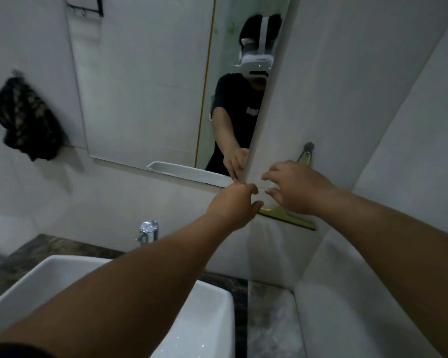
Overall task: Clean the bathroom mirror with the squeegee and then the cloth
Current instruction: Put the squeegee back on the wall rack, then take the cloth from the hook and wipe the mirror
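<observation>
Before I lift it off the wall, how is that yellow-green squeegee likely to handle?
The squeegee looks like rigid plastic, so probably stiff and light. Its wide blade head against a thin handle suggests it may swing blade-down if gripped high. The wall tiles look glossy, so it may slide easily once the right hand, open over it, nudges it.

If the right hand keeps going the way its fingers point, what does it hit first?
Most likely the squeegee hanging on the wall: the right hand is spread open just in front of it, fingers aimed at its hidden middle. Depth is unclear; no contact shows yet.
</observation>
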